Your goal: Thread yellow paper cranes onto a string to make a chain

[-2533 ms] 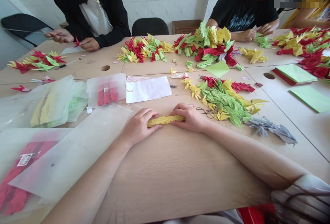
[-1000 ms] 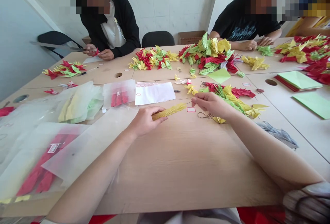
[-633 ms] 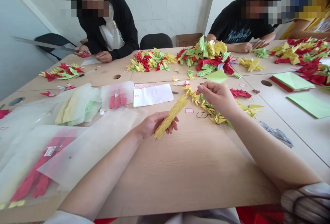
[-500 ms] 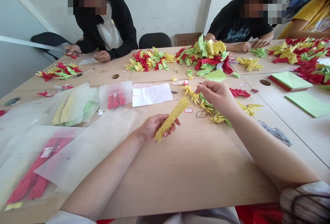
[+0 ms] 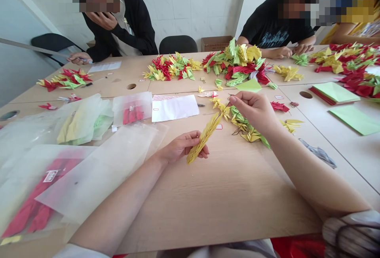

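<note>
A strand of stacked yellow folded paper pieces [image 5: 204, 138] hangs at a slant over the table. My left hand [image 5: 185, 146] is closed around its lower part, thumb on the near side. Above and to the right, my right hand [image 5: 252, 109] pinches a thin dark string [image 5: 228, 105] that runs out of the strand's upper end. Yellow and green folded paper pieces [image 5: 242, 123] lie on the table behind and below my right hand. A white sheet of paper [image 5: 175, 108] lies beyond my left hand.
Translucent plastic bags [image 5: 97, 167] with red, yellow and green folded paper cover the left side. Piles of folded paper [image 5: 172, 68] stand along the far side. Green paper squares [image 5: 353, 119] lie at right. Co-workers sit across the table.
The yellow strand has turned a little and shifted slightly right with my left hand. Across the table, the co-worker at left has raised one hand to the face.
</note>
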A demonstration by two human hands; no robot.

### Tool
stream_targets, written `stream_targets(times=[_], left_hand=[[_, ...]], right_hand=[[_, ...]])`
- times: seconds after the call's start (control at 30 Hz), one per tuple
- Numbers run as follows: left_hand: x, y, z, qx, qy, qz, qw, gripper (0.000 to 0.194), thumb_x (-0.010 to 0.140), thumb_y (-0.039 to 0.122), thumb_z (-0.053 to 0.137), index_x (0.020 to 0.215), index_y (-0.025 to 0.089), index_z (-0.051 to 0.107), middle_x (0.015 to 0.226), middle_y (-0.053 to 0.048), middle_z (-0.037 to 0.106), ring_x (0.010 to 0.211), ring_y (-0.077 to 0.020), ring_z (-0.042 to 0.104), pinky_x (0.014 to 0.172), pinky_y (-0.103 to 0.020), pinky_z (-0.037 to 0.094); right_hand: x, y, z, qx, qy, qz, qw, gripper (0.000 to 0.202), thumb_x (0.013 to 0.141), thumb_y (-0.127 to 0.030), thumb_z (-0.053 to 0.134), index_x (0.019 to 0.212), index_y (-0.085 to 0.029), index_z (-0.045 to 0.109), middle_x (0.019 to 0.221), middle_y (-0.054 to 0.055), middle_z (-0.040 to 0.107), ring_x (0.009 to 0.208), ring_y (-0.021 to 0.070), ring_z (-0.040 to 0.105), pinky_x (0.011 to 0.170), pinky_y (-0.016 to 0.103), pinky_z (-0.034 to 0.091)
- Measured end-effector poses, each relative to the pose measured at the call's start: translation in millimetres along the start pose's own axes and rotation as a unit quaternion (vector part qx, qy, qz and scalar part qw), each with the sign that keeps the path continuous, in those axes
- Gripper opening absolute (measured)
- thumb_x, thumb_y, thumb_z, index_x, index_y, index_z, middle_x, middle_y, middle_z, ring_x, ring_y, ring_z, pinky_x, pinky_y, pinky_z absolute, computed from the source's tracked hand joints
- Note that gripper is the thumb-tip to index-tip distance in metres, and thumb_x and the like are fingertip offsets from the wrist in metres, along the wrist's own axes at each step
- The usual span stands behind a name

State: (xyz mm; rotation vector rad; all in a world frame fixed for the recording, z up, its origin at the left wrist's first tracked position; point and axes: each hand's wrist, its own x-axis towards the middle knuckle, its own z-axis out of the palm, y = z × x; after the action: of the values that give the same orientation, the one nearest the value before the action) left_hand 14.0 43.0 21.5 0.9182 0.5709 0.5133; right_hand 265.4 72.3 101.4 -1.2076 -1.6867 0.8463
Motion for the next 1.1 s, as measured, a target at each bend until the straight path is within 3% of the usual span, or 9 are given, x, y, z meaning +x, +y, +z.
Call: stream_targets(times=[0.27,0.63,0.87,1.1], left_hand=[[0.7,-0.3,-0.5,-0.035,0.025,0.033,0.999,0.024,0.085,0.033,0.071,0.094,0.014,0.059,0.088,-0.011,0.075,0.078,-0.0186,0.072,0.077,-0.03,0.053],[4.3,-3.1,-3.3,-0.065,0.142,0.115,0.981,0.014,0.089,0.027,0.065,0.095,0.015,0.06,0.093,-0.009,0.076,0.082,-0.0169,0.072,0.078,-0.027,0.054],[13.6,-3.4,-2.3,-0.126,0.22,0.157,0.955,0.012,0.095,0.02,0.053,0.095,0.014,0.064,0.097,-0.007,0.075,0.086,-0.0137,0.073,0.082,-0.025,0.056],[19.3,-5.1,-13.4,-0.156,0.27,0.203,0.928,0.02,0.095,0.025,0.055,0.107,0.013,0.066,0.108,-0.009,0.074,0.101,-0.0141,0.071,0.092,-0.025,0.054]], right_hand=[[-5.0,-4.1,0.4,-0.028,0.012,-0.017,0.999,0.048,0.086,-0.064,0.059,0.078,-0.017,0.066,0.054,-0.004,0.033,0.048,0.0087,0.025,0.046,0.026,0.015],[-11.7,-1.8,11.0,-0.04,-0.079,-0.005,0.996,0.04,0.09,-0.055,0.056,0.08,-0.017,0.066,0.055,-0.004,0.037,0.048,0.0087,0.026,0.046,0.025,0.019],[-34.9,10.1,53.9,-0.081,-0.219,-0.027,0.972,0.027,0.095,-0.036,0.05,0.083,-0.018,0.066,0.057,-0.004,0.042,0.051,0.0092,0.035,0.051,0.023,0.027],[-60.9,31.4,91.3,-0.123,-0.284,-0.02,0.951,0.02,0.094,-0.026,0.049,0.08,-0.019,0.061,0.064,-0.002,0.056,0.055,0.0104,0.046,0.055,0.024,0.028]])
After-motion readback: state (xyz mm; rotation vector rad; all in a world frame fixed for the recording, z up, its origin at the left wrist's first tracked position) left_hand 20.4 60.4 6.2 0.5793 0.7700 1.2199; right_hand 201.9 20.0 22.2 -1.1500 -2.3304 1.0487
